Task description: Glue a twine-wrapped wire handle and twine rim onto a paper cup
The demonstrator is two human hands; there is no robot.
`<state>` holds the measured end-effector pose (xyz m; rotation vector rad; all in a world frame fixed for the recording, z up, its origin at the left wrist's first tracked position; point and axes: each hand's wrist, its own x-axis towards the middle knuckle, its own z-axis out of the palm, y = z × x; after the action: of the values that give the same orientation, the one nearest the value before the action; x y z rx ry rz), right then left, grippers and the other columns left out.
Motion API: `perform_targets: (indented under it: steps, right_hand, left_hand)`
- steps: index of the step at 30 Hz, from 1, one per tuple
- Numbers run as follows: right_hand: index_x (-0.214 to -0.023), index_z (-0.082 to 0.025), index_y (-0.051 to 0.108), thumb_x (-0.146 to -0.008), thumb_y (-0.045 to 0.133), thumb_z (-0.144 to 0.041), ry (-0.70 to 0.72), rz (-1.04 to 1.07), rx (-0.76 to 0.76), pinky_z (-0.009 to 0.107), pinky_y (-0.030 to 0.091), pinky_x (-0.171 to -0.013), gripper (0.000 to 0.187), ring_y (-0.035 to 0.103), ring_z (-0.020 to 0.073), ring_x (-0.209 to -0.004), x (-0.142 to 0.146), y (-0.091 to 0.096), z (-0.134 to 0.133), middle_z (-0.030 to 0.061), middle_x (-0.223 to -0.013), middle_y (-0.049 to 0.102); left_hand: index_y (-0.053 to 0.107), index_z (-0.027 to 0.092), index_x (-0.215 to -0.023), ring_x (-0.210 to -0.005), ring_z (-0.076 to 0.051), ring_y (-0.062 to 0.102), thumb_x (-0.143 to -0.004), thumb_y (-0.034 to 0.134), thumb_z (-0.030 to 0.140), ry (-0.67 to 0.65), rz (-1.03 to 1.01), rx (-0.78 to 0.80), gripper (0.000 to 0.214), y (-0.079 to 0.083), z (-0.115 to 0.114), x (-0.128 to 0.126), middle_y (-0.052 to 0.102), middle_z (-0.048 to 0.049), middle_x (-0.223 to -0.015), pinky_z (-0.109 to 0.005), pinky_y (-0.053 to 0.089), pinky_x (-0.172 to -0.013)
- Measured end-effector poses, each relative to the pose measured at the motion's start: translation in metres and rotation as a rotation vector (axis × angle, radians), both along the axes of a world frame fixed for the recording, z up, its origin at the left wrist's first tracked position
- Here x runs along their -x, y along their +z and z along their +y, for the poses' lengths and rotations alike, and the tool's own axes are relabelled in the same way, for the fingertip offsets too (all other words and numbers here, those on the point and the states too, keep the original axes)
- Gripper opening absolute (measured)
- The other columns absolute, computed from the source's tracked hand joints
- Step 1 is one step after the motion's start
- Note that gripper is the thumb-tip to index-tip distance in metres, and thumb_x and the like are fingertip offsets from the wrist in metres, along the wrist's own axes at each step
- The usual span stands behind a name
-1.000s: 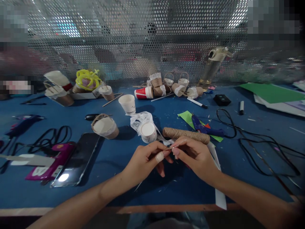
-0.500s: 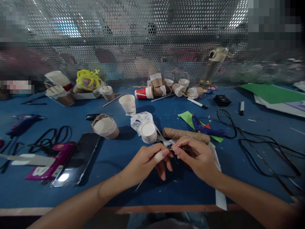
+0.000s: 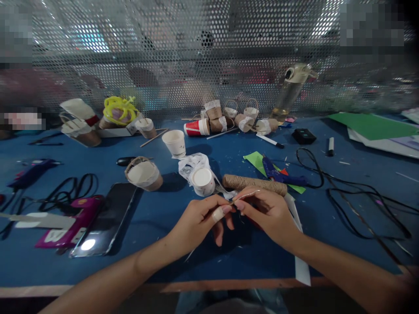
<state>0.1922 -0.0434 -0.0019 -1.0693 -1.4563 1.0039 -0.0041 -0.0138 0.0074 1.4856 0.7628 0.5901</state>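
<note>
My left hand (image 3: 196,222) and my right hand (image 3: 266,213) meet over the blue table, both pinched on a thin strand of twine (image 3: 247,194) held between the fingertips. A plaster wraps my left thumb. Just beyond the hands lies a long roll of brown twine (image 3: 255,183) and an upturned white paper cup (image 3: 203,181) beside crumpled white lace. A cup wrapped in twine with a handle (image 3: 144,173) stands to the left.
A phone (image 3: 106,218) and a pink glue gun (image 3: 70,222) lie at the left; a blue glue gun (image 3: 283,176) on green paper and black cables (image 3: 360,196) at the right. Finished cup baskets (image 3: 235,120), a red cup and a bottle (image 3: 291,93) stand by the mesh wall.
Both hands stay pinched on the strand and have shifted only slightly; the fingers work it a little. Nothing else on the table has moved.
</note>
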Motion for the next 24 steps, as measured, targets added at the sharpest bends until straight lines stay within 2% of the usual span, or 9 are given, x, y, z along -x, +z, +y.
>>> perform_targets:
  steps: [3, 7, 13, 16, 19, 24]
  right_hand:
    - [-0.089, -0.022, 0.073, -0.087, 0.068, -0.025, 0.002, 0.036, 0.051, 0.025, 0.056, -0.064, 0.006, 0.068, 0.0138, -0.072, 0.0004, -0.0007, -0.0006, 0.0019, -0.087, 0.072]
    - [-0.089, -0.022, 0.073, -0.087, 0.070, -0.025, 0.000, 0.055, 0.088, 0.021, 0.053, -0.059, 0.005, 0.065, 0.0110, -0.066, 0.0009, 0.0004, -0.0014, -0.0001, -0.080, 0.070]
    - [-0.087, -0.020, 0.072, -0.087, 0.070, -0.028, 0.001, 0.048, 0.101, 0.021, 0.049, -0.050, 0.008, 0.060, 0.0100, -0.057, 0.0009, 0.0038, -0.0015, -0.0003, -0.073, 0.068]
    - [-0.085, -0.020, 0.071, -0.089, 0.067, -0.028, -0.013, 0.026, 0.099, 0.022, 0.050, -0.051, 0.010, 0.060, 0.0103, -0.056, 0.0009, 0.0038, -0.0011, 0.0004, -0.075, 0.068]
    - [-0.084, -0.021, 0.071, -0.090, 0.066, -0.027, -0.013, 0.023, 0.074, 0.022, 0.052, -0.056, 0.010, 0.062, 0.0105, -0.061, 0.0004, 0.0027, -0.0009, 0.0006, -0.080, 0.069]
    - [-0.085, -0.022, 0.071, -0.090, 0.067, -0.025, -0.013, 0.031, 0.030, 0.020, 0.053, -0.063, 0.007, 0.062, 0.0093, -0.065, -0.0016, 0.0001, -0.0008, -0.0006, -0.084, 0.068]
  left_hand:
    - [0.061, 0.014, -0.087, -0.045, -0.007, 0.064, -0.098, 0.054, 0.031, 0.016, 0.007, -0.017, 0.022, -0.0008, 0.0003, -0.0003, 0.070, -0.0022, -0.076, -0.015, 0.047, -0.046]
    - [0.063, 0.013, -0.090, -0.046, -0.007, 0.066, -0.097, 0.056, 0.029, 0.037, 0.015, -0.046, 0.018, -0.0016, 0.0011, -0.0004, 0.071, -0.0023, -0.078, -0.016, 0.049, -0.048]
    - [0.060, 0.014, -0.094, -0.050, -0.007, 0.068, -0.095, 0.059, 0.027, 0.085, 0.019, -0.096, 0.012, -0.0048, 0.0004, 0.0016, 0.073, -0.0024, -0.082, -0.017, 0.051, -0.053]
    - [0.059, 0.014, -0.092, -0.052, -0.008, 0.068, -0.094, 0.061, 0.026, 0.096, 0.034, -0.115, 0.012, -0.0048, 0.0005, 0.0013, 0.073, -0.0024, -0.081, -0.017, 0.052, -0.056]
    - [0.059, 0.014, -0.093, -0.054, -0.009, 0.068, -0.096, 0.059, 0.030, 0.040, 0.013, -0.035, 0.016, -0.0023, 0.0019, 0.0000, 0.072, -0.0024, -0.079, -0.018, 0.052, -0.056]
    - [0.061, 0.013, -0.091, -0.048, -0.011, 0.067, -0.102, 0.043, 0.035, -0.105, -0.024, 0.102, 0.030, 0.0004, 0.0054, -0.0008, 0.073, -0.0057, -0.073, -0.020, 0.052, -0.050]
